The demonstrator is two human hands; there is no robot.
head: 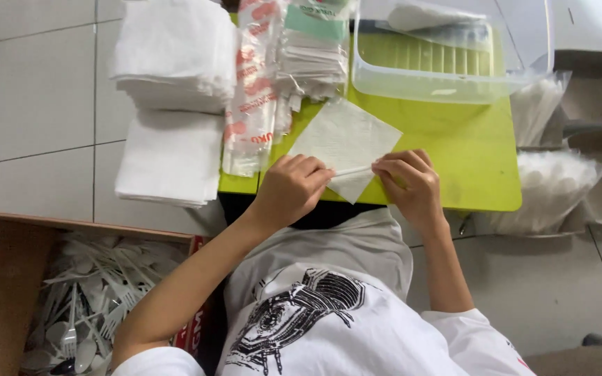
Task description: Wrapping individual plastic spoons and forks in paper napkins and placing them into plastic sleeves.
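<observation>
One white napkin (343, 139), spread on green tabletop (468, 160), near edge. Left hand (288, 189) and right hand (407, 182) each pinch one end of its rolled corner. Two napkin stacks (172, 104) left of napkin; one clear tub (447, 63) beyond.

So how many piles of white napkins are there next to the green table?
2. One pile of white napkins sits at the top left, and a second pile lies just below it, nearer the person. More may be hidden beyond the picture's top edge.
</observation>
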